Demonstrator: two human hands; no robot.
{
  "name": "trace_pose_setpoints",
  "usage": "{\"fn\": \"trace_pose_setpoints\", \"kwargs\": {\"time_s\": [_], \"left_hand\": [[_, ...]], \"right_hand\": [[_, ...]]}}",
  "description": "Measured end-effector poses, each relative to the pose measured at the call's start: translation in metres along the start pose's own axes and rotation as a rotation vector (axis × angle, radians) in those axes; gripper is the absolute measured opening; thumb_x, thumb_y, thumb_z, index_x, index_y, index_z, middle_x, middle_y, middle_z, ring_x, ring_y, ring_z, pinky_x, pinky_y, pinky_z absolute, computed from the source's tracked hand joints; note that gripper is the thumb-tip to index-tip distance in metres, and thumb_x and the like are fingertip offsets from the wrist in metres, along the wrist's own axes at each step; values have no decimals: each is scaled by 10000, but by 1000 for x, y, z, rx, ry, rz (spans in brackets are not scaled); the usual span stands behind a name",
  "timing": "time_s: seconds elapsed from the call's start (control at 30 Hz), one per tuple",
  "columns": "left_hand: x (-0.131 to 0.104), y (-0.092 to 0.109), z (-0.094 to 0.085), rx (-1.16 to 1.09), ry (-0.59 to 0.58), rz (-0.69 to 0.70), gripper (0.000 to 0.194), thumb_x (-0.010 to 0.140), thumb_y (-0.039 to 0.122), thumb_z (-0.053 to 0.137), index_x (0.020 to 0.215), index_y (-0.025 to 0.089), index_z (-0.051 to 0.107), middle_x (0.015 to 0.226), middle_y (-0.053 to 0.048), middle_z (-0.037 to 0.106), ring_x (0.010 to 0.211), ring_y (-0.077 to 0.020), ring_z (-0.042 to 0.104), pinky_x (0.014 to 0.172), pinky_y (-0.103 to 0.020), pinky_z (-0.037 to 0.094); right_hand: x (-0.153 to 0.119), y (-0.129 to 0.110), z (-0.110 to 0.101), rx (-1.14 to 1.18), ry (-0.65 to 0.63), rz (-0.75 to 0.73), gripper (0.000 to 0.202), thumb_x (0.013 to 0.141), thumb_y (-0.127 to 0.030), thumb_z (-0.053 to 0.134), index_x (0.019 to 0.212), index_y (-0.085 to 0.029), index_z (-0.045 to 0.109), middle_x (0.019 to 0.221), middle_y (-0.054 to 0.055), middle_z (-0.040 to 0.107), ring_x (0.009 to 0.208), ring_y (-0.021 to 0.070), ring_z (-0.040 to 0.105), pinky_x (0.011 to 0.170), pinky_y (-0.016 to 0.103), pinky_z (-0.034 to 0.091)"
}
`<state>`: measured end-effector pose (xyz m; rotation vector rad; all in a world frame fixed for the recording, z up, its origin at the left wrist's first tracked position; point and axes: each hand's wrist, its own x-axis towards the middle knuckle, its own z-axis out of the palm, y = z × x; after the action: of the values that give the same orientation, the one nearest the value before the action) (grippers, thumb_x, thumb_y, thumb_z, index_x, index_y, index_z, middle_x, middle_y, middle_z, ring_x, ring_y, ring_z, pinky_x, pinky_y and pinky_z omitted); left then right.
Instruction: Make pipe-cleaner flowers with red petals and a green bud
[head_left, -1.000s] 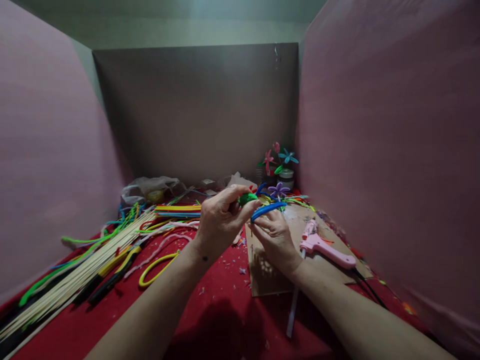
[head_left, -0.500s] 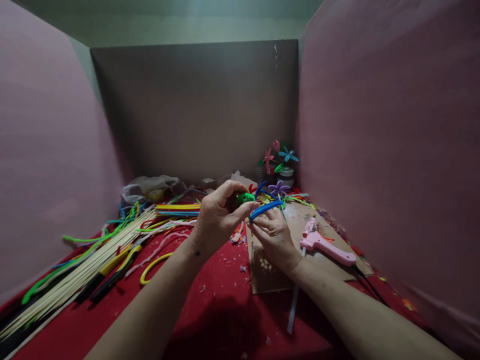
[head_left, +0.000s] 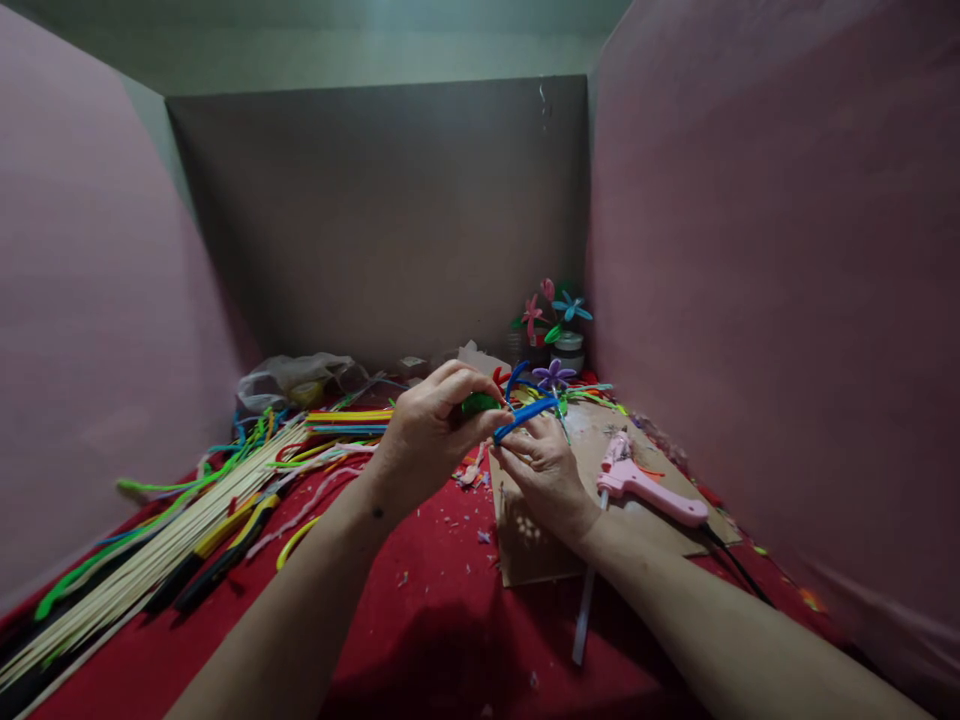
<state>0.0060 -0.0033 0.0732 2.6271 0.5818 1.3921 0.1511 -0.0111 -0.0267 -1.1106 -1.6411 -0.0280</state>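
Observation:
My left hand (head_left: 439, 415) is closed, thumb and fingers pinching near a fuzzy green pipe-cleaner piece (head_left: 480, 402). Just to the right, my right hand (head_left: 544, 475) is closed on a looped blue pipe cleaner (head_left: 529, 415), which slants up to the right. The two hands nearly meet at the loop's lower end. Behind the fingers another blue strand rises; whether it joins the loop I cannot tell. A purple pipe-cleaner flower (head_left: 553, 375) shows just beyond my right hand.
Pink glue gun (head_left: 652, 490) lies on a cardboard sheet (head_left: 540, 565) at right, its glue stick jutting forward. Pliers (head_left: 217, 545), wooden sticks (head_left: 165, 540) and colored pipe cleaners (head_left: 349, 420) spread over the red cloth (head_left: 420, 640) at left. Finished flowers (head_left: 555, 310) stand at the back.
My left hand has moved slightly left, and less of the green piece shows. The blue loop appears narrower and a little lower. The whole view has shifted slightly.

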Motion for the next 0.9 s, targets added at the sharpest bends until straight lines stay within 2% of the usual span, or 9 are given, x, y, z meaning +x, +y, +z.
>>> {"fn": "trace_pose_setpoints", "kwargs": {"time_s": [0.4, 0.57, 0.77, 0.9], "left_hand": [[0, 3, -3, 75, -34, 32, 79, 768, 209, 635, 799, 150, 593, 786, -23, 581, 698, -102, 524, 635, -228, 426], [0, 3, -3, 122, -11, 62, 82, 770, 217, 630, 801, 153, 589, 790, -18, 581, 686, -93, 531, 622, -209, 431], [-2, 7, -3, 196, 9, 90, 83, 760, 190, 633, 830, 152, 611, 827, -26, 596, 679, -83, 549, 599, -186, 437], [-1, 13, -5, 276, 26, 68, 86, 756, 198, 635, 835, 165, 631, 829, -25, 618, 687, -91, 566, 611, -196, 452]], "right_hand": [[0, -1, 0, -18, 10, -7, 145, 826, -235, 577, 816, -263, 718, 1007, 24, 642, 957, 226, 471, 830, 377, 394], [-1, -1, 0, -9, 27, -16, 145, 827, -236, 575, 825, -260, 718, 1032, 28, 633, 955, 224, 474, 822, 371, 401], [1, -1, -1, -45, 37, -17, 152, 831, -239, 569, 810, -262, 718, 968, 25, 642, 925, 220, 474, 799, 360, 404], [1, 0, 0, -63, 41, -30, 145, 827, -237, 576, 813, -262, 718, 971, 20, 644, 926, 218, 473, 806, 362, 400]]}}
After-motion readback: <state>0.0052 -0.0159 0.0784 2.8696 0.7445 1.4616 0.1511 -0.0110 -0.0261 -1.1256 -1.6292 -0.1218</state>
